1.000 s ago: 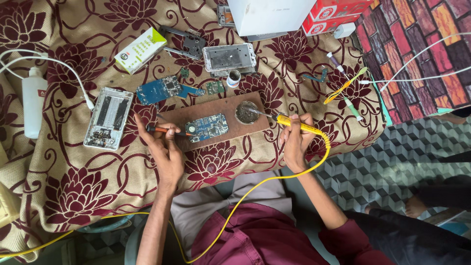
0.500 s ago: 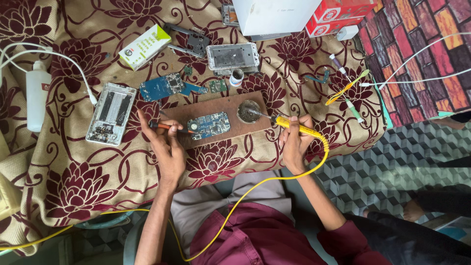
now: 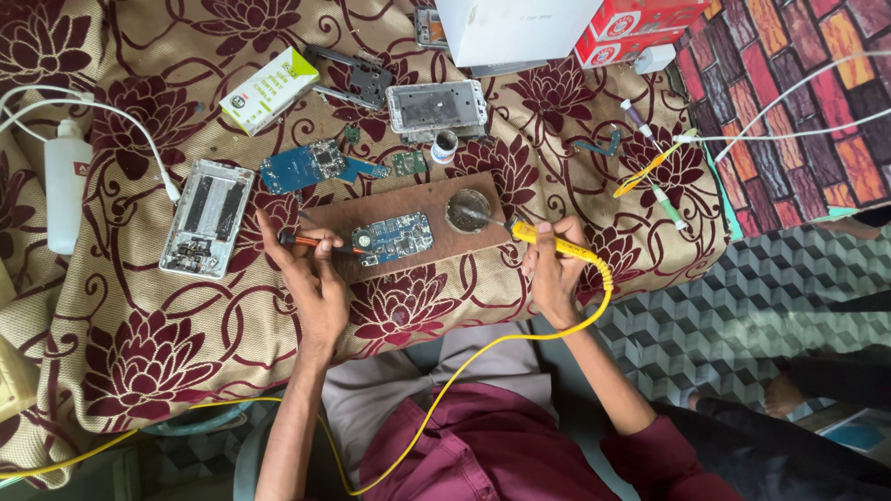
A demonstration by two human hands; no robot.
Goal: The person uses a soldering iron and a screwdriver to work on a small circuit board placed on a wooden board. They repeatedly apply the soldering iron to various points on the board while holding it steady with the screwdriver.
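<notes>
Both my hands were closed on tools, left hand [image 3: 311, 278] pinning the blue board [image 3: 394, 237] with an orange-handled tool [image 3: 320, 243], right hand [image 3: 554, 269] dipping the yellow soldering iron [image 3: 548, 239] lightly into the round tin [image 3: 467, 211].

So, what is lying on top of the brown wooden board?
On the brown wooden board lie a blue circuit board and a small round tin. The soldering iron tip covers part of the tin's contents.

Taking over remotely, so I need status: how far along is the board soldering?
Done: phones are opened, with a frame and spare blue board laid aside. In hand: the left hand steadies the circuit board with an orange-handled tool; the right hand dips the yellow soldering iron into the round tin. Left: nothing is reassembled.
</notes>
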